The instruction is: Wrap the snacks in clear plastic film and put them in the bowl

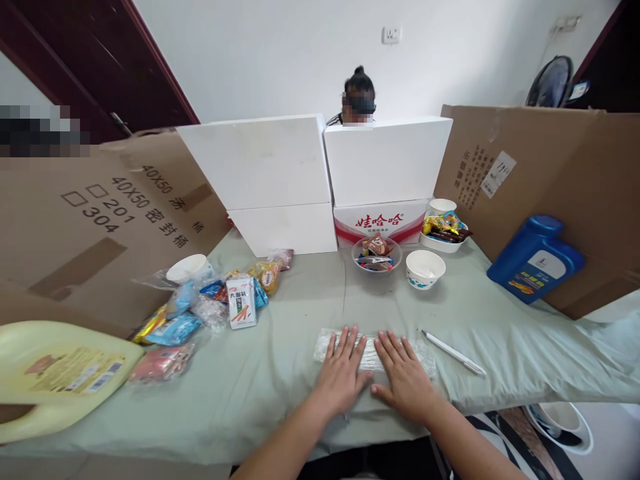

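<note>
A long, clear plastic-wrapped packet (pixel 370 355) lies crosswise on the green cloth in front of me. Its contents look whitish and lined, and I cannot make out what they are. My left hand (pixel 341 373) rests flat on the left part of the packet, fingers stretched forward. Beside it, my right hand (pixel 406 381) lies on the right part, its fingers also extended. Neither hand grips anything. Just right of the packet is a white pen (pixel 454 353), lying at a slant.
To the left are several snack packets (pixel 175 329), a white snack box (pixel 242 303) and a yellow jug (pixel 60 380). Ahead stand a clear bowl of snacks (pixel 377 263), a paper bowl (pixel 425 272) and white foam blocks (pixel 260 163). A blue bottle (pixel 537 260) leans right; a person sits behind.
</note>
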`<state>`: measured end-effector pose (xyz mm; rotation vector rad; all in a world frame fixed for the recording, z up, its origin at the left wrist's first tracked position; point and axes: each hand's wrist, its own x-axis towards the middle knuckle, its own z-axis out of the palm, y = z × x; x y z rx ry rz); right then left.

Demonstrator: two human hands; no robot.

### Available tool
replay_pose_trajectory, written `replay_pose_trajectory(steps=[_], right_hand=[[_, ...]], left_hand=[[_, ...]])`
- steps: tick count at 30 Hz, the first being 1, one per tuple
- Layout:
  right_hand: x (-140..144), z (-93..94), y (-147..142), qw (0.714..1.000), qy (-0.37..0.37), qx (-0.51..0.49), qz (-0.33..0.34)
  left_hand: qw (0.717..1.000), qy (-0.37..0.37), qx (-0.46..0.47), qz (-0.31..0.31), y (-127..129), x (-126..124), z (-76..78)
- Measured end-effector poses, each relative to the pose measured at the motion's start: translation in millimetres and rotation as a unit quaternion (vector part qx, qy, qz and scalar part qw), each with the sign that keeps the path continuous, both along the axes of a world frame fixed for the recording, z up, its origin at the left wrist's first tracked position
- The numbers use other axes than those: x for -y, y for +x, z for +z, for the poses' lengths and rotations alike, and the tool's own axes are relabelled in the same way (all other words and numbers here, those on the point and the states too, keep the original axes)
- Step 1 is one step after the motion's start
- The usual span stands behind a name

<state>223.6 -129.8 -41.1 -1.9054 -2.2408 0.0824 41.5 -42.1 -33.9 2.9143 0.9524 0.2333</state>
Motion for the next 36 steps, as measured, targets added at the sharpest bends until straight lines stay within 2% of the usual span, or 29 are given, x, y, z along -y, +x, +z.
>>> replay_pose_trajectory(steps=[3, 6, 9, 11, 14, 17, 19, 21, 24, 27, 29, 31, 34, 36], right_hand=[[22, -9.3, 17, 0.998, 0.001, 0.007, -0.055], [52, -14.3, 32, 0.995, 0.052, 0.031, -0.077], [79, -16.9, 38, 0.991, 0.103, 0.049, -0.07], [92, -17.2, 39, 0.988, 0.128, 0.05, -0.064], [105, -13.7, 41, 0.985, 0.159, 0.03, -0.05], [109, -3.0, 41, 0.981, 0.192, 0.004, -0.026], [109, 8.8, 39, 0.977, 0.211, -0.004, 0.015], [107, 23.8, 34, 0.974, 0.214, -0.009, 0.075], [100, 49.3, 22, 0.97, 0.17, -0.041, 0.169], [89, 73.1, 11, 0.96, 0.087, -0.129, 0.234], [79, 85.0, 6, 0.956, 0.011, -0.196, 0.218], [65, 91.6, 2, 0.951, -0.056, -0.254, 0.168], [31, 90.4, -4, 0.934, -0.104, -0.326, 0.099], [1, 83.9, -9, 0.93, -0.119, -0.344, 0.056]], left_hand=[[1.0, -0.012, -0.012, 0.017, -20, -9, -2.8], [0.999, -0.006, -0.005, 0.049, -32, -13, 5.4], [0.991, 0.003, 0.002, 0.132, -31, -7, 17.5], [0.987, -0.003, 0.003, 0.158, -25, -4, 24.1], [0.989, -0.009, 0.01, 0.148, -12, -11, 28.2], [0.995, -0.017, 0.03, 0.099, -2, -29, 27.7], [0.997, -0.021, 0.049, 0.063, 3, -39, 28.1], [0.995, -0.016, 0.075, 0.057, 6, -38, 30.0], [0.99, -0.041, 0.124, 0.048, 6, -13, 32.5], [0.977, -0.127, 0.167, -0.037, -3, 23, 29.3], [0.962, -0.168, 0.201, -0.079, -13, 40, 23.8], [0.945, -0.195, 0.249, -0.089, -25, 49, 17.4], [0.922, -0.238, 0.295, -0.084, -42, 50, 8.9], [0.917, -0.256, 0.295, -0.077, -48, 49, 4.2]])
